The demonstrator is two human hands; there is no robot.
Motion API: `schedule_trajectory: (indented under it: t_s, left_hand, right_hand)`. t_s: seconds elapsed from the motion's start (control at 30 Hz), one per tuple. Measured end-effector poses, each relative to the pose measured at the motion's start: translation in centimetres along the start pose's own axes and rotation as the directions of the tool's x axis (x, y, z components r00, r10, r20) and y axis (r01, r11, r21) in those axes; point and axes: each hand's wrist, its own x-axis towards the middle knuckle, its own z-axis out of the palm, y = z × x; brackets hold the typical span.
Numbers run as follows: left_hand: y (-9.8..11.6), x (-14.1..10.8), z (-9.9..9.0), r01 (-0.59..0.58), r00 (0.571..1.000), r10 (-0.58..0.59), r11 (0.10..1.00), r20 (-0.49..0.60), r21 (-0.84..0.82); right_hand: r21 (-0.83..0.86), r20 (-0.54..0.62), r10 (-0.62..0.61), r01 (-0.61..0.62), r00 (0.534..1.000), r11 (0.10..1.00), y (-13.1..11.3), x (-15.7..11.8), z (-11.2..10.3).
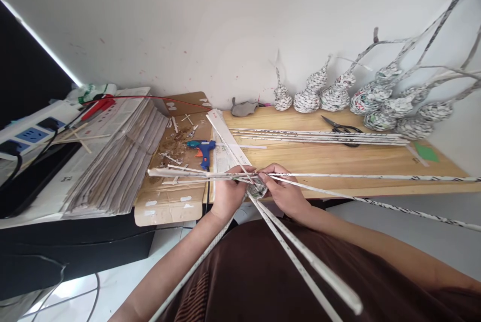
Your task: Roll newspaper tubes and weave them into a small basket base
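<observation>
A small woven paper piece (257,190) sits between my hands at the table's front edge. Long rolled paper tubes (330,176) stick out from it to the left, right, back and down over my lap. My left hand (230,193) is closed around the left side of the piece and its tubes. From the right, my right hand (282,189) pinches the tubes close to the weave, thumb and fingers together. Parts of the piece are hidden behind the fingers.
A blue glue gun (203,151) lies on stained cardboard (169,214). Left stand stacked newspapers (124,162) and a power strip (32,134). Behind are several loose paper tubes (319,136), black scissors (343,127) and woven paper gourds (308,99) along the wall.
</observation>
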Motion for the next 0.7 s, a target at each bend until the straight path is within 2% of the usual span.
schedule_trajectory:
  t_s: [0.1,0.2,0.33,0.47,0.6,0.7]
  left_hand:
    - [0.0,0.0,0.0,0.005,1.0,-0.005,1.0,-0.006,0.005]
    - [0.3,0.3,-0.4,0.038,0.998,-0.036,0.999,0.047,-0.036]
    - [1.3,0.6,-1.9,0.094,0.988,-0.085,0.993,0.13,-0.067]
    - [1.7,0.5,-3.2,0.154,0.978,-0.146,0.987,0.149,-0.043]
    - [1.2,0.9,-3.3,0.285,0.953,-0.258,0.94,0.157,-0.187]
    - [0.7,1.4,-2.9,0.356,0.932,-0.311,0.884,0.187,-0.304]
  right_hand:
    - [-0.029,-0.021,-0.023,0.023,1.0,0.999,0.0,0.1,0.0]
    - [-0.002,-0.016,-0.002,0.002,1.0,1.0,0.1,0.2,0.0]
    - [0.049,-0.028,0.032,-0.031,0.999,0.998,0.3,0.4,0.0]
    - [-0.021,-0.027,-0.004,0.003,1.0,1.0,0.1,0.5,-0.2]
    - [-0.086,-0.006,-0.054,0.053,0.999,0.995,-0.1,0.5,-0.4]
    - [-0.105,0.011,-0.042,0.043,0.999,0.993,-0.1,0.4,-0.5]
